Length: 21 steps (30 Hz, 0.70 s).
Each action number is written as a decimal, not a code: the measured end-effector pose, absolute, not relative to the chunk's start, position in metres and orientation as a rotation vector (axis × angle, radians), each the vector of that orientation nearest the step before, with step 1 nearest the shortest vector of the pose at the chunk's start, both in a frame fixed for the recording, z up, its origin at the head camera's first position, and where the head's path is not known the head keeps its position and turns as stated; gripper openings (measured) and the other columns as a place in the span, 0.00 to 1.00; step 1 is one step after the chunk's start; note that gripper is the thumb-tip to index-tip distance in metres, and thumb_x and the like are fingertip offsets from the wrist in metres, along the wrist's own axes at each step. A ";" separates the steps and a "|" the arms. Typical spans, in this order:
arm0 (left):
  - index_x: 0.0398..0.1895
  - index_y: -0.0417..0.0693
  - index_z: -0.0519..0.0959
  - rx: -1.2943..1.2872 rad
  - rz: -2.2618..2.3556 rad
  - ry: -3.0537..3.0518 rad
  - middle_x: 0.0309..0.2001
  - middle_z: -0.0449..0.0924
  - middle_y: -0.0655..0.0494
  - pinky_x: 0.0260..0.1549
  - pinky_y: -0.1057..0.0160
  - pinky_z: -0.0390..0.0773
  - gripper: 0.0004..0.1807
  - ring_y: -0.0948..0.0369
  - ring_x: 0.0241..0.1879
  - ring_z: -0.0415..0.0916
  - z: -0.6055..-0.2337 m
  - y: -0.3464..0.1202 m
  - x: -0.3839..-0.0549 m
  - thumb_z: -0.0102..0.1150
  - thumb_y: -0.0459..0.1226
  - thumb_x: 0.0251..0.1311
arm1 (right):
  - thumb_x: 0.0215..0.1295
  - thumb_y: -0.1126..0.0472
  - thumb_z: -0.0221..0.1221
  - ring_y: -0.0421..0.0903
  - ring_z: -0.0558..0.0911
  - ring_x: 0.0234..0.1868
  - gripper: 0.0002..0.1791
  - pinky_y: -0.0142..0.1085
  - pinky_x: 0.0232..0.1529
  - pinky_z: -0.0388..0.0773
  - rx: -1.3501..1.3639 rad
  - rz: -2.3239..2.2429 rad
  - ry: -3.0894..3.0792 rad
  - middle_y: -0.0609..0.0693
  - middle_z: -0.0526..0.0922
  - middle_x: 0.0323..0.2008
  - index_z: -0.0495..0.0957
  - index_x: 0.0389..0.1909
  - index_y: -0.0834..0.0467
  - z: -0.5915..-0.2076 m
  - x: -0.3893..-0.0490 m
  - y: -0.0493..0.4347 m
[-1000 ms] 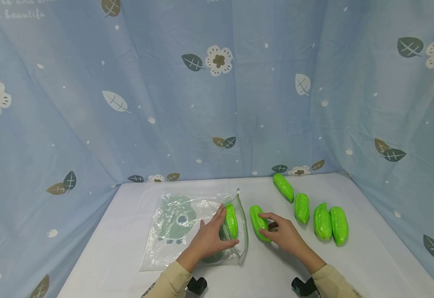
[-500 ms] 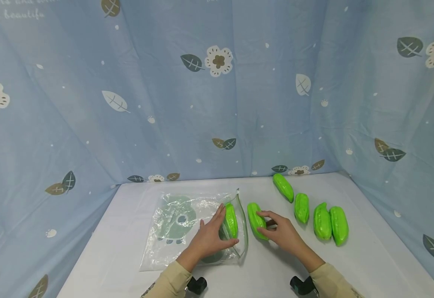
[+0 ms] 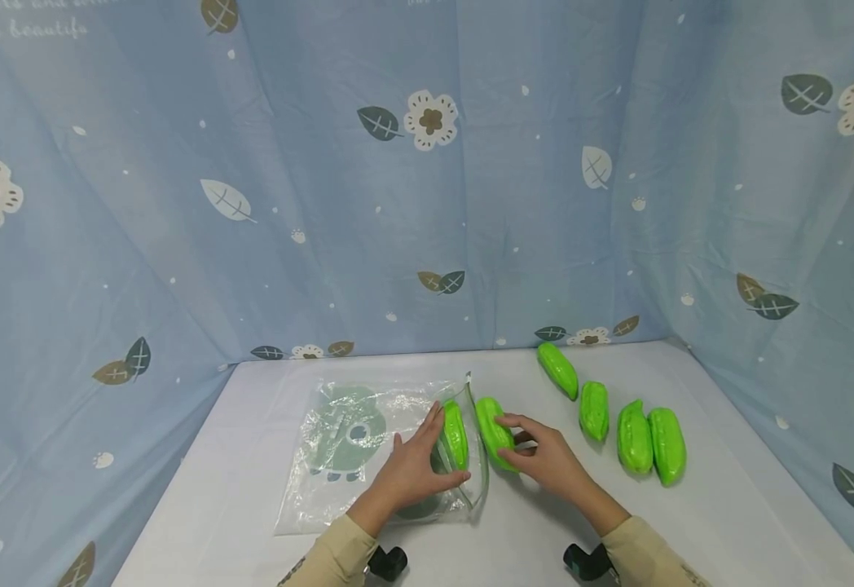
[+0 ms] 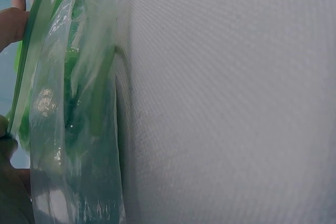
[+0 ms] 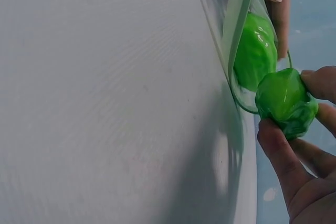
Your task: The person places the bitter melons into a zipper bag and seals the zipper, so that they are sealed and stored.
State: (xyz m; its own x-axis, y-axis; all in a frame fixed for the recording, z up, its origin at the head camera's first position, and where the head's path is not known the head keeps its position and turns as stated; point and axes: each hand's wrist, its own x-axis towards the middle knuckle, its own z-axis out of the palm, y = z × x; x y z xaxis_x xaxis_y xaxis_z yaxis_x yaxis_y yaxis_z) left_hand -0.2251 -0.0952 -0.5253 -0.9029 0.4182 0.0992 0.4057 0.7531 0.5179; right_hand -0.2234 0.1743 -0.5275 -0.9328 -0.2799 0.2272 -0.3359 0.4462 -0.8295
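Note:
My left hand [image 3: 414,469] lies on the clear zip bag [image 3: 327,505], thumb and fingers spread wide at its mouth on the right. Within the bag, beside the left hand, lies a glossy green oblong piece [image 3: 455,436]. My right hand [image 3: 550,461] pinches another such green oblong piece [image 3: 495,432] between thumb and fingers, right by the bag's green-edged mouth. In the right wrist view, the held piece [image 5: 283,100] has a crumpled, shiny end, and the bagged piece [image 5: 254,51] sits just beyond it. The bag hides part of the left hand in the left wrist view.
Several more green oblong pieces [image 3: 635,436] lie to the right of my right hand, one [image 3: 557,369] near the back edge. The white tabletop [image 3: 207,489] meets a blue curtain [image 3: 324,204] with flowers and leaves behind and at both sides.
My right hand has moved left with the green oblong piece, bringing it up to the bag's mouth. The left hand and the bag have stayed where they were.

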 end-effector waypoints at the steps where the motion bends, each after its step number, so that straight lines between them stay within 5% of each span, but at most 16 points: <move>1: 0.83 0.49 0.48 0.685 0.855 2.917 0.83 0.43 0.55 0.64 0.22 0.50 0.61 0.47 0.74 0.61 -0.525 -0.095 -0.225 0.61 0.70 0.55 | 0.62 0.57 0.72 0.51 0.85 0.48 0.28 0.30 0.44 0.84 0.570 1.526 -2.621 0.57 0.78 0.64 0.78 0.64 0.51 -0.527 -0.224 0.173; 13: 0.83 0.49 0.49 0.680 0.864 2.912 0.83 0.43 0.54 0.64 0.21 0.50 0.60 0.46 0.73 0.62 -0.524 -0.094 -0.225 0.61 0.69 0.56 | 0.63 0.58 0.71 0.50 0.85 0.48 0.27 0.34 0.45 0.85 0.597 1.536 -2.625 0.56 0.78 0.64 0.78 0.64 0.52 -0.529 -0.230 0.160; 21: 0.83 0.50 0.50 0.693 0.873 2.931 0.82 0.44 0.57 0.64 0.21 0.51 0.59 0.47 0.78 0.52 -0.524 -0.093 -0.223 0.62 0.68 0.56 | 0.64 0.56 0.70 0.51 0.86 0.48 0.26 0.37 0.44 0.85 0.594 1.490 -2.658 0.56 0.79 0.63 0.78 0.63 0.51 -0.530 -0.234 0.154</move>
State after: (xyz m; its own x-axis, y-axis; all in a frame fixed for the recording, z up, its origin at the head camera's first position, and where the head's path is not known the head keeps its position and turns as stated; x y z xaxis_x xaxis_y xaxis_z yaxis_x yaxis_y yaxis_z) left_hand -0.2231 -0.0927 -0.5240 -0.9023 0.4148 0.1175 0.4115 0.7472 0.5218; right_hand -0.2345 0.1541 -0.5295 -0.9261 -0.3098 0.2152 -0.3453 0.4665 -0.8144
